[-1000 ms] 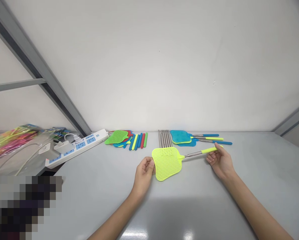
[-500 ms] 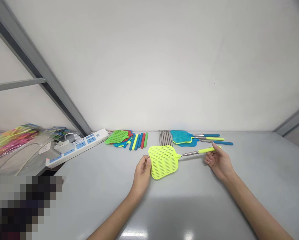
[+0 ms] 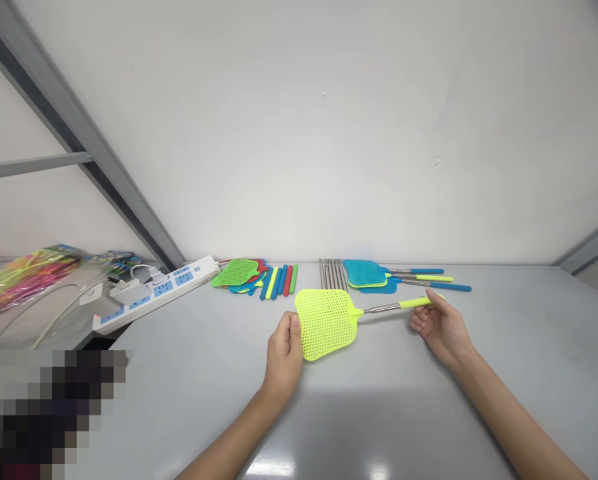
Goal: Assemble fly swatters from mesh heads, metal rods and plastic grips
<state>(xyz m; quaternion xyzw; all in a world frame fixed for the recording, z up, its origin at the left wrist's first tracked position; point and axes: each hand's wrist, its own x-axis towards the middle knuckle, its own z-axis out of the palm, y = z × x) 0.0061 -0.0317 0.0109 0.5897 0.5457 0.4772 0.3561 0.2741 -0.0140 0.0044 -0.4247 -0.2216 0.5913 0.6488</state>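
Note:
I hold a yellow fly swatter point(image 3: 327, 323) just above the grey table point(image 3: 403, 413), with its mesh head to the left. My left hand point(image 3: 285, 352) grips the left edge of the head. My right hand point(image 3: 441, 327) holds the yellow grip at the end of the metal telescopic rod. Behind it lie assembled blue and yellow swatters point(image 3: 373, 275), a row of bare metal rods point(image 3: 331, 273), coloured handle grips point(image 3: 279, 280) and a stack of loose mesh heads point(image 3: 237, 273).
A white power strip point(image 3: 151, 295) with plugs and cables lies at the back left. A clear bag of coloured parts point(image 3: 23, 280) sits at the far left. The white wall stands just behind the table. A blurred patch covers the lower left corner.
The swatter has shifted a little to the left and slightly up, and both hands moved with it. My left hand now clasps the head's edge more closely.

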